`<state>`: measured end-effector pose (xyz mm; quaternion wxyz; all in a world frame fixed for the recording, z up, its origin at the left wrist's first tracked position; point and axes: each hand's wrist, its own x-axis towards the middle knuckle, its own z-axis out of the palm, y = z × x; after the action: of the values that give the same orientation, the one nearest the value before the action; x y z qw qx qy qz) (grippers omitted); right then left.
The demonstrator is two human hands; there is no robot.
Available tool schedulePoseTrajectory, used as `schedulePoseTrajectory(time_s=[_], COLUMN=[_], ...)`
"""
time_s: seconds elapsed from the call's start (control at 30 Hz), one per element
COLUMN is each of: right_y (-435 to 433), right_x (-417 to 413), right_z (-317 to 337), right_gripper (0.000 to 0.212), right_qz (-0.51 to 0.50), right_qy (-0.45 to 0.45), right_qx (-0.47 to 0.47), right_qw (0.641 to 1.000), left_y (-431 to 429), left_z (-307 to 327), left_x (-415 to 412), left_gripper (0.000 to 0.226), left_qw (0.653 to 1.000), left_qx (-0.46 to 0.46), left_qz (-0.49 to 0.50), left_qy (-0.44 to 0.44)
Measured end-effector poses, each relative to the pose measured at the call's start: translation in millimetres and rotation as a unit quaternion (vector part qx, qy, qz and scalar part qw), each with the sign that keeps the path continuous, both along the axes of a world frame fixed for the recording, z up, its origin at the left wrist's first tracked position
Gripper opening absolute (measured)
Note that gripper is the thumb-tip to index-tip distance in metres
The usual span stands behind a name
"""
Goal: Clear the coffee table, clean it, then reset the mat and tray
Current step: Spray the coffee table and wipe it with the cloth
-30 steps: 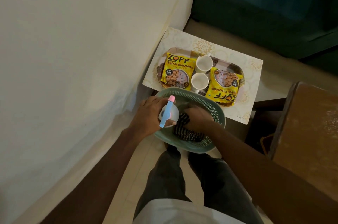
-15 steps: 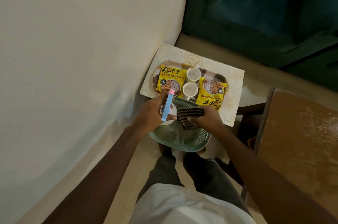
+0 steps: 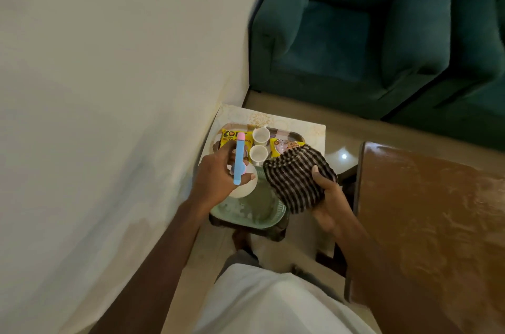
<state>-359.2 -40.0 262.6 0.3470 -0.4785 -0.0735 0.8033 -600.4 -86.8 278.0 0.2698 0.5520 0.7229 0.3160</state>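
Note:
My left hand [image 3: 216, 178] grips a white spray bottle [image 3: 244, 187] with a blue and pink top [image 3: 239, 160], held above a green plastic basket [image 3: 262, 217]. A striped dark cloth [image 3: 296, 179] is lifted over the basket's right side, my right hand [image 3: 325, 194] holding it from below. Past the basket a patterned mat [image 3: 308, 126] lies on a low stool with a tray [image 3: 289, 135] on it. The tray carries two yellow snack packets [image 3: 278, 146] and two white cups [image 3: 259, 144].
A white wall [image 3: 109, 88] runs close on the left. A teal sofa [image 3: 369, 33] stands behind the stool. A brown wooden table [image 3: 431, 224] fills the right side. My legs and white shirt [image 3: 273, 303] are below the basket.
Both hands rose out of the basket, the left with the spray bottle, the right with the striped cloth. The view pulled back and up.

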Motion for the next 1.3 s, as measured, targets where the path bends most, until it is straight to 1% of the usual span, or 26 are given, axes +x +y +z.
schedulePoseTrajectory(time_s=[0.13, 0.17, 0.23, 0.3, 0.37, 0.43, 0.53, 0.6, 0.67, 0.73, 0.77, 0.8, 0.83, 0.87, 0.9, 0.93, 0.97, 1.0, 1.07, 1.13, 1.2, 1.27, 1.3], right_y=[-13.7, -18.9, -29.7, -39.8, -48.9, -56.3, -65.3, -69.9, -79.2, -93.2, -99.0, -107.8, -116.2, -125.5, -133.4, -140.7, -150.5, -157.8, -171.7, -184.8, -196.5, -206.7, -212.2], right_x=[35.7, 44.2, 62.3, 77.6, 95.6, 112.8, 137.8, 151.5, 163.4, 178.4, 185.2, 194.7, 205.3, 216.2, 227.9, 237.3, 248.2, 258.4, 282.3, 308.2, 335.4, 360.4, 374.6], right_z=[16.3, 22.4, 32.7, 42.8, 48.2, 50.1, 47.0, 44.5, 48.0, 53.9, 53.3, 51.0, 45.4, 41.0, 35.5, 33.1, 35.1, 34.7, 34.3, 28.9, 25.1, 22.2, 20.4], right_gripper=[0.045, 0.045, 0.035, 0.025, 0.021, 0.023, 0.026, 0.024, 0.023, 0.030, 0.034, 0.041, 0.051, 0.058, 0.060, 0.059, 0.055, 0.051, 0.043, 0.042, 0.042, 0.041, 0.040], right_qz=[-0.032, -0.038, -0.043, -0.048, -0.043, -0.034, -0.026, -0.017, -0.003, 0.029, 0.057, 0.084, 0.111, 0.136, 0.160, 0.182, 0.198, 0.211, 0.237, 0.259, 0.274, 0.271, 0.262], right_qy=[0.072, 0.084, 0.097, 0.105, 0.103, 0.093, 0.069, 0.036, -0.022, -0.097, -0.132, -0.170, -0.227, -0.294, -0.366, -0.426, -0.467, -0.491, -0.516, -0.530, -0.540, -0.549, -0.556], right_qx=[-0.039, -0.049, -0.062, -0.070, -0.065, -0.059, -0.024, 0.019, 0.091, 0.192, 0.248, 0.311, 0.379, 0.445, 0.503, 0.549, 0.582, 0.607, 0.640, 0.648, 0.648, 0.647, 0.643], right_qw=[0.996, 0.994, 0.992, 0.991, 0.992, 0.993, 0.997, 0.999, 0.996, 0.976, 0.958, 0.931, 0.890, 0.835, 0.766, 0.696, 0.635, 0.588, 0.518, 0.481, 0.462, 0.455, 0.458], left_y=[-20.8, -27.1, -39.3, -50.8, -64.7, -78.0, -98.5, -109.0, -120.1, -134.4, -139.8, -147.2, -154.1, -161.2, -167.8, -173.1, -179.7, -185.4, -196.4, -206.9, -217.8, -226.6, -230.5], left_z=[14.4, 17.9, 25.4, 30.0, 33.1, 36.2, 45.4, 48.6, 49.6, 51.3, 51.0, 51.4, 52.2, 51.9, 50.5, 49.2, 47.7, 46.3, 43.4, 42.4, 42.6, 40.2, 37.4], left_x=[41.4, 54.1, 80.1, 101.1, 123.2, 143.7, 173.9, 188.8, 200.3, 211.7, 215.9, 223.1, 231.2, 240.3, 250.0, 258.4, 268.1, 277.2, 297.5, 319.7, 345.5, 369.4, 383.0], left_gripper=[0.077, 0.081, 0.080, 0.070, 0.062, 0.058, 0.054, 0.052, 0.050, 0.045, 0.041, 0.038, 0.036, 0.035, 0.033, 0.032, 0.030, 0.027, 0.020, 0.017, 0.019, 0.020, 0.021], left_qw=[1.000, 1.000, 0.999, 0.999, 0.998, 0.996, 0.995, 0.994, 0.994, 0.995, 0.994, 0.994, 0.993, 0.993, 0.993, 0.993, 0.995, 0.996, 0.997, 0.996, 0.996, 0.995, 0.995], left_qx=[0.013, 0.016, 0.018, 0.026, 0.029, 0.028, 0.037, 0.048, 0.059, 0.077, 0.086, 0.095, 0.103, 0.108, 0.112, 0.109, 0.098, 0.085, 0.068, 0.062, 0.056, 0.042, 0.031], left_qz=[0.016, 0.023, 0.036, 0.046, 0.061, 0.075, 0.089, 0.094, 0.090, 0.068, 0.057, 0.051, 0.046, 0.040, 0.036, 0.035, 0.031, 0.025, 0.001, -0.017, -0.028, -0.042, -0.053], left_qy=[0.007, 0.004, -0.002, -0.002, -0.014, -0.034, -0.028, -0.022, -0.012, 0.011, 0.018, 0.023, 0.024, 0.021, 0.011, -0.002, -0.017, -0.028, -0.041, -0.056, -0.071, -0.077, -0.079])
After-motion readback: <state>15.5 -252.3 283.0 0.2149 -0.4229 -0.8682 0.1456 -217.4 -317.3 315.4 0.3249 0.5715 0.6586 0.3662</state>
